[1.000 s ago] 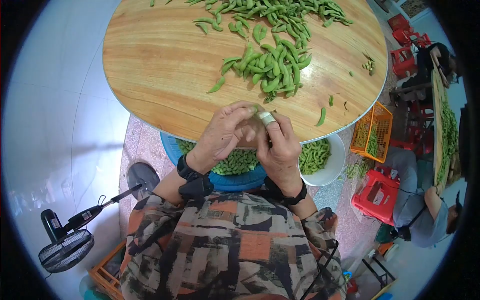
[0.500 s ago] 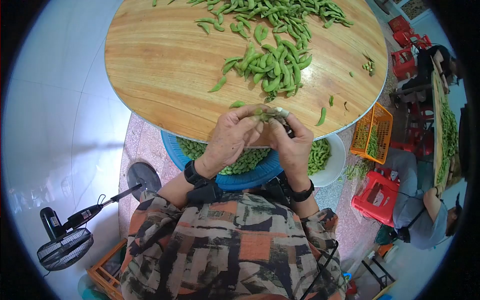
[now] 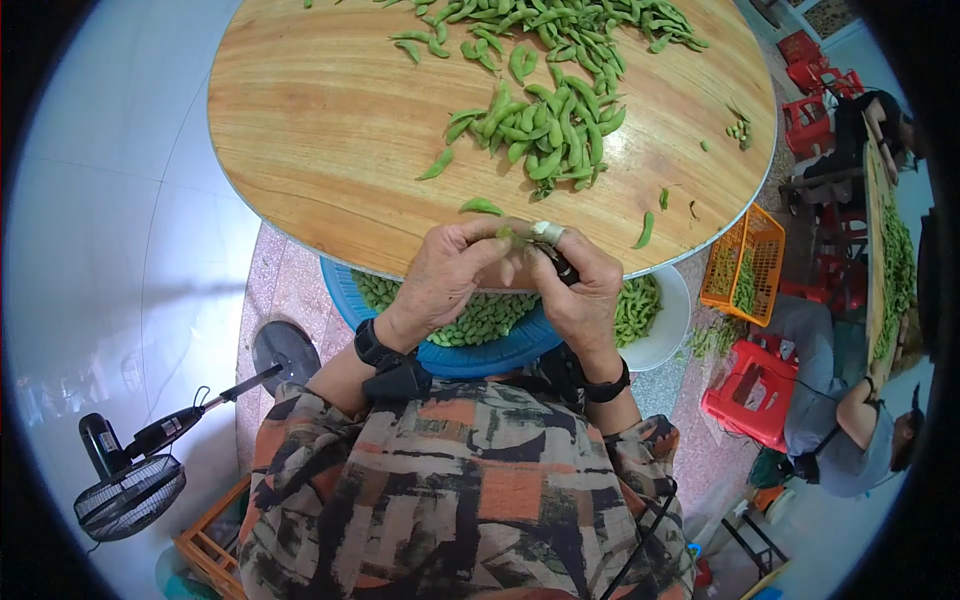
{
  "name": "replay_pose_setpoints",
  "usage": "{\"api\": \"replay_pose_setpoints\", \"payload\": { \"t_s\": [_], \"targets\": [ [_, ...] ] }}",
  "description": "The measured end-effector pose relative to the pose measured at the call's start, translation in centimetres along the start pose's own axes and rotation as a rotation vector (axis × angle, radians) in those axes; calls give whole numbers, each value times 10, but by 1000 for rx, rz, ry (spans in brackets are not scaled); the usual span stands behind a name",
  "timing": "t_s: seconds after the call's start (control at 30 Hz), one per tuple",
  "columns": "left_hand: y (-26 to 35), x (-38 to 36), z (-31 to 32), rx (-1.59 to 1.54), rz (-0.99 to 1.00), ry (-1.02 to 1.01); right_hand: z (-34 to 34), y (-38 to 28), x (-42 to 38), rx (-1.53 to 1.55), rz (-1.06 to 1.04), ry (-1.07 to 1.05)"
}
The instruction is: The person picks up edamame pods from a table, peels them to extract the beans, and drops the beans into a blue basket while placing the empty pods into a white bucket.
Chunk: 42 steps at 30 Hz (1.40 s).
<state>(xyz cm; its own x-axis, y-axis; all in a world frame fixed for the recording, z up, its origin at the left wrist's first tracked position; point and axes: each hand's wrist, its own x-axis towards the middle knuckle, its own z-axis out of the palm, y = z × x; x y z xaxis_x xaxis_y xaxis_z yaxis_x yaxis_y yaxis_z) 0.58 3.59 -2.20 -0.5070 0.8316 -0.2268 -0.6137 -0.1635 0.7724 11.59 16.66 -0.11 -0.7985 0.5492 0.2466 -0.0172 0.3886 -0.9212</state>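
My left hand (image 3: 435, 275) is closed in a pinch at the table's near edge, with a small, partly hidden green soybean pod (image 3: 507, 236) at its fingertips. Touching or nearly touching it, my right hand (image 3: 585, 285) is wrapped round a slim dark tool (image 3: 563, 266); its working end is hidden. Pale tape covers my right index finger. Just beyond the hands lies a single pod (image 3: 482, 206), and farther back is a heap of green soybean pods (image 3: 550, 130). Below the hands, a blue basin (image 3: 480, 362) holds many shelled green beans (image 3: 490, 318).
The round wooden table (image 3: 310, 130) fills the top. A white bowl (image 3: 677, 325) of green pods stands right of the basin, near an orange crate (image 3: 745, 265) and red stool (image 3: 750, 395). A fan (image 3: 130, 495) stands left. Another person (image 3: 835, 440) sits at a second table on the right.
My hands have shifted slightly and the right hand has turned, showing more of the dark tool. Less of the pod shows between the fingers. The pods on the table stay put.
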Motion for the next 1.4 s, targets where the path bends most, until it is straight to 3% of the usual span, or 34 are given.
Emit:
{"api": "replay_pose_setpoints", "payload": {
  "t_s": [0.1,0.17,0.2,0.27,0.3,0.37,0.5,0.57,0.6,0.67,0.73,0.77,0.8,0.83,0.87,0.93,1.0,1.07,1.13,1.17,1.23,1.27,1.4],
  "targets": [
    [5,-1,2,17,-48,16,-1,4,2,16,-40,-49],
    [4,-1,-1,-99,-67,28,3,4,1,-59,-258,-32],
    [4,-1,-1,-99,-66,29,4,6,1,-58,-258,-33],
    [6,-1,1,-207,-80,16,3,13,3,232,37,-85],
    [5,-1,3,-209,-81,15,2,12,2,231,38,-85],
    [5,-2,4,-261,-57,-62,-1,7,-1,438,349,-56],
    [2,-5,-2,-260,-115,-73,-9,4,-3,415,354,-44],
    [7,-12,-9,74,-203,-106,-26,0,-5,391,385,-28],
    [15,-15,-12,76,-202,-104,-43,2,-10,341,358,-31],
    [38,-24,-14,844,37,-459,-88,2,-17,154,216,-86],
    [47,-26,-16,912,58,-445,-132,9,-29,-56,18,-176],
    [49,-23,-18,1036,156,-254,-156,11,-37,-211,170,-302],
    [52,-18,-19,1152,254,-59,-171,16,-45,-211,169,-302],
    [58,-7,-13,1336,396,15,-182,24,-53,-431,302,-285],
    [55,4,-16,1334,400,12,-189,32,-58,-653,435,-261],
    [44,20,-24,1466,679,59,-197,47,-63,-805,335,-206],
    [39,26,-24,1487,690,73,-193,46,-60,-949,234,-152],
    [38,26,-19,1511,697,81,-153,26,-41,-489,240,18],
    [36,18,-8,1048,327,40,-107,22,-30,-131,270,103],
    [31,13,-3,1050,323,37,-86,11,-23,-1,297,16],
    [23,6,6,572,-4,24,-47,-8,-10,337,399,-105],
    [18,2,9,573,-4,28,-33,-12,-6,547,477,-139],
    [7,-4,14,686,168,154,-14,2,-3,766,565,-253]
  ]
}}
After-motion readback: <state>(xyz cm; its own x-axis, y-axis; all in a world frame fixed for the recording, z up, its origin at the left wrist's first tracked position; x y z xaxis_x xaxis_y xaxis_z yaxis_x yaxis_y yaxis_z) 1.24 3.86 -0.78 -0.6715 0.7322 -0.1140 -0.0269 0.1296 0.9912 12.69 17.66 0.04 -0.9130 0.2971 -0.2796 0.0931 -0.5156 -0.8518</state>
